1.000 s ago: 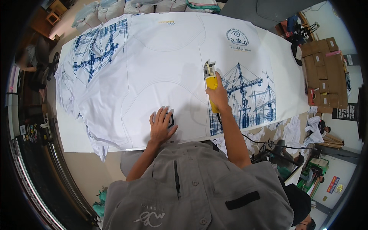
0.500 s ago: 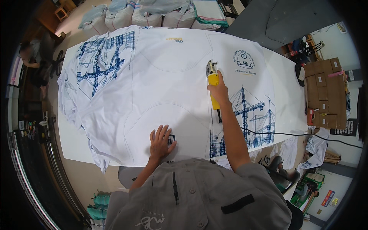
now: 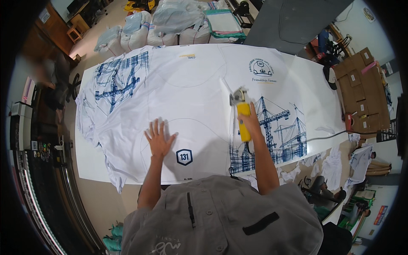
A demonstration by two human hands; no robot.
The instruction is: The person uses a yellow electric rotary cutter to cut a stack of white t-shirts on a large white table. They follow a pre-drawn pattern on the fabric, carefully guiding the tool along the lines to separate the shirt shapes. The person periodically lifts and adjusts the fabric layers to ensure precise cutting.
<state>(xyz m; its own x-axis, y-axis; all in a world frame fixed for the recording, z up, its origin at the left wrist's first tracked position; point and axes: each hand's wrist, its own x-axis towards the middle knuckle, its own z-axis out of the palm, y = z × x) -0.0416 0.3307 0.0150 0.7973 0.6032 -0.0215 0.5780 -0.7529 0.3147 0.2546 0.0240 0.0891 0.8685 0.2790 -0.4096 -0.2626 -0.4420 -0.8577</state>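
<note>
A wide sheet of white printed fabric point(image 3: 187, 95) lies spread over a table, with thin curved outlines and blue crane drawings on it. My right hand point(image 3: 250, 123) grips a yellow handheld electric fabric cutter point(image 3: 243, 109) by its body. The metal cutting head points away from me and looks slightly blurred. Beside that head, a narrow lifted fabric edge point(image 3: 225, 87) runs along the line left of the crane print. My left hand point(image 3: 159, 140) rests palm down on the fabric, fingers spread, left of a dark blue hexagonal badge print point(image 3: 184, 157).
The cutter's dark cord point(image 3: 325, 137) trails off to the right. Crumpled fabric point(image 3: 95, 123) bunches at the table's left end. Stuffed sacks point(image 3: 163, 38) stand beyond the far edge, and cardboard point(image 3: 359, 93) at the right. White scraps point(image 3: 333, 170) hang or lie at lower right.
My right hand has drawn the cutter toward me and slightly right relative to the print. My left hand has slid left, uncovering the badge. The fabric edge beside the cutter now stands lifted. The view has shifted.
</note>
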